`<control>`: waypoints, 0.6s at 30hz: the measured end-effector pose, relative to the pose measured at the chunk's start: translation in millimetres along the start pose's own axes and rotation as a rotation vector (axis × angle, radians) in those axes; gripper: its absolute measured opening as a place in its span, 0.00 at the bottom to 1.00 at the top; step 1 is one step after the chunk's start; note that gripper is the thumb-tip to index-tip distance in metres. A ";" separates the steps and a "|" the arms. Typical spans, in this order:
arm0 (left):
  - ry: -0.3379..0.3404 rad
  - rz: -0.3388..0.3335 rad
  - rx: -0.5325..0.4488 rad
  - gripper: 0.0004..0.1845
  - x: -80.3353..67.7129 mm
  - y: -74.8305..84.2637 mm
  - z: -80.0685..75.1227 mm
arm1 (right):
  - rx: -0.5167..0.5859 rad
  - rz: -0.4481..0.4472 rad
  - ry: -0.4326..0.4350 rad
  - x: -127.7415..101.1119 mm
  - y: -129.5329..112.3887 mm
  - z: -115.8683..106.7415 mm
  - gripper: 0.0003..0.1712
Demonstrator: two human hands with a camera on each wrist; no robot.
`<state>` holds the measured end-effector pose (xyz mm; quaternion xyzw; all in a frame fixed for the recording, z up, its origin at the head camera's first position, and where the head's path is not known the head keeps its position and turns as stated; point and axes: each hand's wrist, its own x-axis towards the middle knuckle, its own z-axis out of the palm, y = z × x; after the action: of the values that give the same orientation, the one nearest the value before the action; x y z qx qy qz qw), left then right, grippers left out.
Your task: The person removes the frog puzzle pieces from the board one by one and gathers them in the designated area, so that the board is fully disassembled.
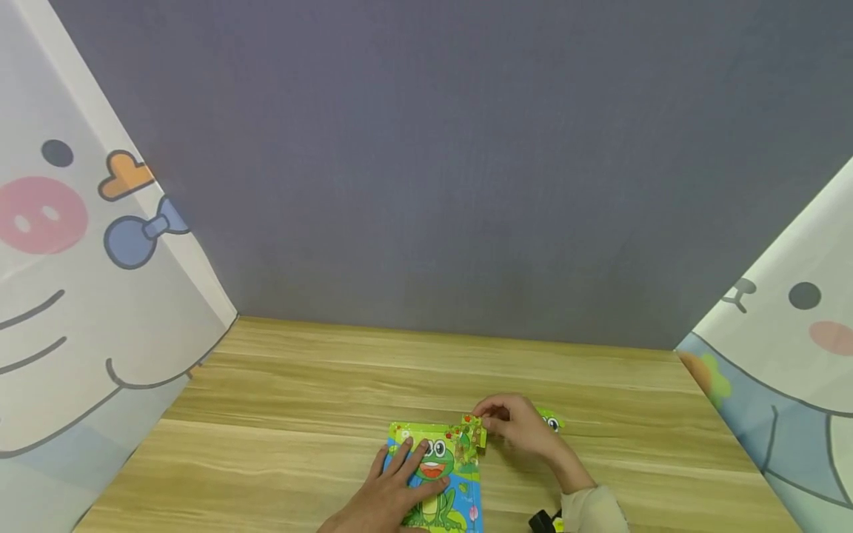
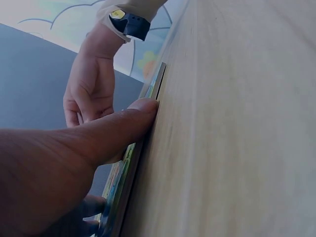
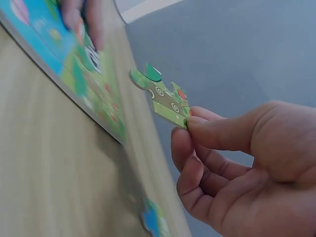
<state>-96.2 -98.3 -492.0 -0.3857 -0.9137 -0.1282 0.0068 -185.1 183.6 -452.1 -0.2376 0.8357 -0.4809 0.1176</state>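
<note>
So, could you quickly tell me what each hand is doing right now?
Left hand: open, fingers flat, pressing on the frog puzzle board.
Right hand: closed, pinching a green puzzle piece just above the board.

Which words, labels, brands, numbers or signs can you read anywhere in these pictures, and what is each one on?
None can be read.
Frog puzzle board: only pictures, no letters.
Puzzle piece pinched by the right hand: only pictures.
Cartoon curtains: drawings only.
Wrist device: yellow mark, too blurred to read.

Wooden table (image 1: 280, 414), grey wall (image 1: 466, 170)
</note>
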 end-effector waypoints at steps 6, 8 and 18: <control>0.016 0.005 -0.005 0.34 -0.6 0.5 0.4 | 0.029 0.022 0.014 -10.5 5.8 -29.2 0.13; 0.021 0.005 -0.004 0.34 -0.6 0.6 0.6 | 0.018 0.027 0.020 -14.2 10.0 -39.0 0.14; 0.046 0.012 0.002 0.34 -1.4 1.1 0.1 | -0.014 0.071 0.069 -32.4 29.2 -74.2 0.14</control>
<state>-94.4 -98.6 -491.9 -0.3881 -0.9111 -0.1362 0.0289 -197.0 268.0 -440.4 -0.1918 0.8505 -0.4785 0.1043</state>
